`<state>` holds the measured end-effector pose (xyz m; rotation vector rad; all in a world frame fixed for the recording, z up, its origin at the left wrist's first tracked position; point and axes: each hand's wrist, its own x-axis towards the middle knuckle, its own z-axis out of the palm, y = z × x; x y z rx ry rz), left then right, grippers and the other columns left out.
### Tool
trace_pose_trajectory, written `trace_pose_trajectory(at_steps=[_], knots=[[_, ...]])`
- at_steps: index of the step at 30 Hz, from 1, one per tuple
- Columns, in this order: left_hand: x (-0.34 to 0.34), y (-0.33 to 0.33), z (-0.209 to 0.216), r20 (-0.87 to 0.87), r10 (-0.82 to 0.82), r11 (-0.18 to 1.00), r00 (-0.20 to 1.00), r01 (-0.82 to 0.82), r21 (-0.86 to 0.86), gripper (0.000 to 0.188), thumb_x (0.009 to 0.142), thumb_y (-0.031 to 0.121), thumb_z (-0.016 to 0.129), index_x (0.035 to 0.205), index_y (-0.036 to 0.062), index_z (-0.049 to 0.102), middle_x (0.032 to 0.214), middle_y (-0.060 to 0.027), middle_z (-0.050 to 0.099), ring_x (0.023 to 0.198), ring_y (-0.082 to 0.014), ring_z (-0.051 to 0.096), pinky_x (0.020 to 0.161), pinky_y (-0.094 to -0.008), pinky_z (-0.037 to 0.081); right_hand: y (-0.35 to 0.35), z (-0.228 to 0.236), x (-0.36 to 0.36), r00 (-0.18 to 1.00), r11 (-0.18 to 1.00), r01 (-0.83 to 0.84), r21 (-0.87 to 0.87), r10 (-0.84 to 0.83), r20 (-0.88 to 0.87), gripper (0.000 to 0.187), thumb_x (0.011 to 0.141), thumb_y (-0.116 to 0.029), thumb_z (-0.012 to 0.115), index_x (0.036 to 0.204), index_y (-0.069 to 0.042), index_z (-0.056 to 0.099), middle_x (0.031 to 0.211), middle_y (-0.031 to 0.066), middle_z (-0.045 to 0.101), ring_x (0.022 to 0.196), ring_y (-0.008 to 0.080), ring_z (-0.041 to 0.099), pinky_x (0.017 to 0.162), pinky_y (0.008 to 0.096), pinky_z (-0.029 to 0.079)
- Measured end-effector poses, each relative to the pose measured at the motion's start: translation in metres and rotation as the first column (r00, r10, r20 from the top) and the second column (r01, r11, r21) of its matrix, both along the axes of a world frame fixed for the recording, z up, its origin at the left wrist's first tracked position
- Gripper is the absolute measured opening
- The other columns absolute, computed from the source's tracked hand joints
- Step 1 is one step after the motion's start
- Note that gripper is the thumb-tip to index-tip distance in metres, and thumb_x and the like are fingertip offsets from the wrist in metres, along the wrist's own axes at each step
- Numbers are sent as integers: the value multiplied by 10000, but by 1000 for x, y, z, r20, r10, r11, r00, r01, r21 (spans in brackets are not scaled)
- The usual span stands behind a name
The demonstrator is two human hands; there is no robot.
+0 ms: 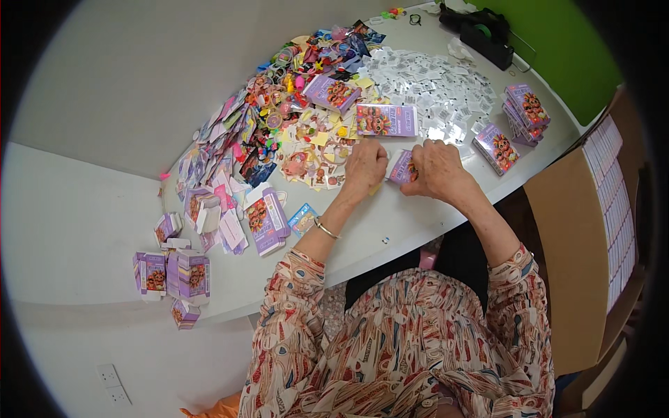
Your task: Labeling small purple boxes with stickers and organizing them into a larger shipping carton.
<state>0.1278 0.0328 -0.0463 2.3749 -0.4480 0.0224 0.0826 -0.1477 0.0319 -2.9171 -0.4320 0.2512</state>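
My right hand [440, 173] grips a small purple cardboard box [402, 168] with a colourful printed front, its thumb along the lower edge. Just left of it, my left hand [366, 167] is closed with the fingers curled under; whatever they hold is hidden. A bit of yellow shows below that hand. Straight ahead of both hands lies a purple box [404, 121], and another purple box [332, 93] rests tilted on the heap behind. Flat stickers and cut-outs [313, 150] spread beside my left hand. A blue packet [302, 220] lies by my left wrist.
Small white packets [432, 83] are heaped at the back. Colourful trinkets [289, 83] and folded cards [219, 132] pile along the wall. Purple boxes [523, 115] stack at right, flattened or open cartons [188, 272] at left. A large cardboard box [568, 230] stands beyond the table's right edge.
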Motion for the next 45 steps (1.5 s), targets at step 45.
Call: trace_pose_trajectory(at_steps=[45], knots=[[-12,94,44,52,180,953,982,-161,-257,126,874,106,641,940,13,696,851,-40,690,703,-134,628,595,-257,472,-11,-46,-40,975,437,170,883,-203,-87,794,743,-321,784,1316,25,356,1139,199,579,1055,269,576,934,364,441]])
